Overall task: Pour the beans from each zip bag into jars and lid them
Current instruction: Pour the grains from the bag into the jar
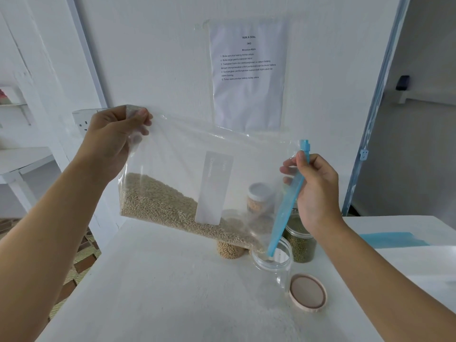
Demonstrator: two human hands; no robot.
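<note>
A clear zip bag (187, 149) with pale beans (158, 201) in its lower part hangs tilted over the white table (153, 292). My left hand (111, 141) pinches the bag's upper left corner. My right hand (313, 188) grips the bag's blue zip strip (286, 208), whose lower end dips into the mouth of an open clear jar (272, 265). The beans slope down toward that corner. A beige lid (308, 292) lies flat on the table right of the jar.
Behind the bag stand a jar of green beans (299, 240), a jar of pale beans (230, 250) and a white-lidded jar (260, 198) seen through the plastic. A printed sheet (248, 75) hangs on the wall. A blue-trimmed flat bag (392, 239) lies at right.
</note>
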